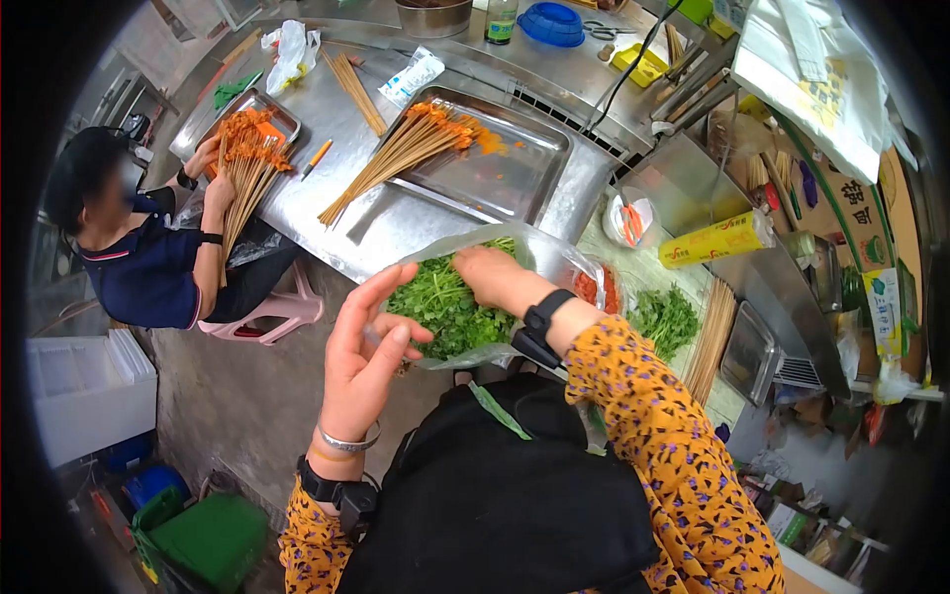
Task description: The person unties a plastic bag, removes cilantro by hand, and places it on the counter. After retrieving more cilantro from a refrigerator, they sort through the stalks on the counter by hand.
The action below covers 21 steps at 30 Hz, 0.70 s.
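Note:
A clear plastic bag [554,259] full of leafy green herbs [443,307], which look like coriander, is in front of my body. My right hand [487,278] reaches into the bag from the right, on top of the herbs; its fingertips are hidden among the leaves. At the bag's left side is my left hand [361,346], fingers stretched and thumb apart, against the plastic. More cut herbs [663,322] lie on the board to the right, beside a bag of chopped red food [598,289].
A metal tray [515,183] with skewers [396,158] of orange-red food is on the steel table. Left, a seated person [148,233] holds skewers over another tray. Bare skewers [711,342], a yellow roll [717,239] and a white bowl [629,216] are at right.

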Tool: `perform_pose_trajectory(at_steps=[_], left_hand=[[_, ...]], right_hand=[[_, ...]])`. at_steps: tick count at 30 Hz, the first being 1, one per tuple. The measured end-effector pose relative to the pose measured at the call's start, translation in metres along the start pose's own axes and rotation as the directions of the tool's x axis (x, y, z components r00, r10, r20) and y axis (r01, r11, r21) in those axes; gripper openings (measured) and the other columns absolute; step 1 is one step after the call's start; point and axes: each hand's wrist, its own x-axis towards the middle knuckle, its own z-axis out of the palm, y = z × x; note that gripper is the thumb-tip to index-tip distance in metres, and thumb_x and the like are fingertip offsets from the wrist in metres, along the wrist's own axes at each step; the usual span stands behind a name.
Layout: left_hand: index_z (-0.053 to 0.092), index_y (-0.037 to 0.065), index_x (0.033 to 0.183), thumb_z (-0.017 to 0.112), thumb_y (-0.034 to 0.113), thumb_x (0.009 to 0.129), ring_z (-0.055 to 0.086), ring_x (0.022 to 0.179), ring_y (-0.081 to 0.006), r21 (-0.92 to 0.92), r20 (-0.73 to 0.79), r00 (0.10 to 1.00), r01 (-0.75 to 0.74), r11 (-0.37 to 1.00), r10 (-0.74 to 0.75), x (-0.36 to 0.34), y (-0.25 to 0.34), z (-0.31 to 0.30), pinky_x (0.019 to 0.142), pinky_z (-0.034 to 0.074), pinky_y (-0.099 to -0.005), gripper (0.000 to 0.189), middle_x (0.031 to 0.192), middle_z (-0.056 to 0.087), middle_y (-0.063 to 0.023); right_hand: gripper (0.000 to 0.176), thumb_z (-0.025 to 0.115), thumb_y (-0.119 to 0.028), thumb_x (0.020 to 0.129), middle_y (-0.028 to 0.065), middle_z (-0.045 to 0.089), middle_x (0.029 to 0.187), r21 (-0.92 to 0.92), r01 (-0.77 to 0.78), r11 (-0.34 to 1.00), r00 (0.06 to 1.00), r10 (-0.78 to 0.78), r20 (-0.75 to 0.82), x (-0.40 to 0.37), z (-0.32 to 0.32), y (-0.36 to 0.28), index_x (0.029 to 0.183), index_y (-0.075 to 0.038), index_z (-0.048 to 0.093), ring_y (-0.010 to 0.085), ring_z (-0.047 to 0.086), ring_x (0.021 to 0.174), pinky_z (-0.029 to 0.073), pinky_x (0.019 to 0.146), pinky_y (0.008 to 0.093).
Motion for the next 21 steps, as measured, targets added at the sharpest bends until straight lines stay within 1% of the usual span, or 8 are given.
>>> perform_pose_trajectory(at_steps=[1,2,4,5,12,14,15,21], left_hand=[[0.038,0.002,0.139,0.052,0.003,0.092,0.061,0.089,-0.0109,0.003,-0.020,1.000,0.016,1.000,-0.016,-0.002,-0.001,-0.002,0.072,0.050,-0.0222,0.049,0.142,0.043,-0.0157],[0.039,0.002,0.138,0.052,0.002,0.092,0.061,0.089,-0.0107,0.007,-0.040,0.999,0.034,0.999,-0.034,-0.003,-0.002,-0.005,0.072,0.050,-0.0220,0.048,0.141,0.044,-0.0156],[0.039,0.002,0.138,0.052,0.002,0.092,0.061,0.088,-0.0105,0.007,-0.063,0.997,0.038,0.999,-0.037,-0.005,-0.008,-0.009,0.072,0.050,-0.0218,0.047,0.141,0.045,-0.0156],[0.040,0.002,0.137,0.052,0.002,0.092,0.061,0.088,-0.0103,0.005,-0.083,0.996,0.034,0.999,-0.034,-0.005,-0.010,-0.010,0.072,0.050,-0.0215,0.047,0.140,0.046,-0.0155],[0.044,0.000,0.133,0.053,0.004,0.092,0.061,0.087,-0.0092,-0.009,-0.121,0.992,0.031,0.999,-0.032,0.002,-0.014,-0.013,0.071,0.050,-0.0213,0.043,0.138,0.048,-0.0144],[0.046,-0.001,0.131,0.054,0.004,0.092,0.061,0.087,-0.0089,-0.033,-0.125,0.991,0.036,0.999,-0.040,0.001,-0.015,-0.014,0.071,0.050,-0.0213,0.041,0.137,0.049,-0.0133],[0.046,-0.001,0.131,0.054,0.004,0.092,0.061,0.087,-0.0089,-0.030,-0.121,0.992,0.032,0.999,-0.036,0.001,-0.016,-0.014,0.071,0.050,-0.0213,0.041,0.137,0.049,-0.0133],[0.047,-0.001,0.130,0.054,0.005,0.092,0.061,0.087,-0.0094,-0.016,-0.110,0.993,0.029,0.999,-0.030,0.002,-0.017,-0.012,0.071,0.050,-0.0220,0.039,0.136,0.050,-0.0124]], right_hand=[[0.031,0.066,-0.007,0.074,0.0178,0.062,0.116,-0.064,-0.047,0.997,0.989,0.055,0.138,0.008,0.006,0.000,0.105,-0.002,0.064,0.0325,0.058,0.111,0.046,0.095,0.0400],[0.031,0.066,-0.007,0.074,0.0178,0.062,0.116,-0.061,-0.045,0.997,0.989,0.053,0.142,0.011,0.012,-0.001,0.105,-0.002,0.064,0.0325,0.058,0.111,0.046,0.095,0.0400],[0.029,0.066,-0.004,0.074,0.0177,0.063,0.114,-0.144,-0.052,0.988,0.999,0.054,0.006,0.011,0.015,-0.009,0.103,-0.003,0.066,0.0323,0.059,0.111,0.047,0.094,0.0404],[0.027,0.064,-0.003,0.075,0.0169,0.064,0.113,-0.121,-0.079,0.989,0.992,0.090,0.086,0.013,0.013,-0.010,0.101,-0.005,0.066,0.0325,0.060,0.111,0.048,0.093,0.0409],[0.034,0.068,-0.006,0.075,0.0173,0.064,0.116,-0.210,-0.089,0.974,0.992,0.106,0.071,0.027,0.007,0.000,0.109,-0.004,0.067,0.0329,0.061,0.109,0.049,0.091,0.0408],[0.044,0.071,-0.008,0.073,0.0167,0.063,0.119,-0.225,0.007,0.974,0.921,0.082,0.381,0.036,-0.002,0.011,0.117,-0.003,0.064,0.0318,0.062,0.107,0.051,0.087,0.0413],[0.055,0.073,-0.013,0.072,0.0165,0.062,0.122,-0.184,-0.028,0.983,0.890,0.108,0.442,0.040,-0.005,0.015,0.124,-0.001,0.058,0.0309,0.061,0.109,0.052,0.086,0.0419],[0.072,0.079,-0.028,0.068,0.0182,0.058,0.127,0.133,-0.083,0.988,0.860,0.004,0.510,0.061,-0.040,0.048,0.132,-0.005,0.052,0.0313,0.058,0.115,0.049,0.091,0.0426]])
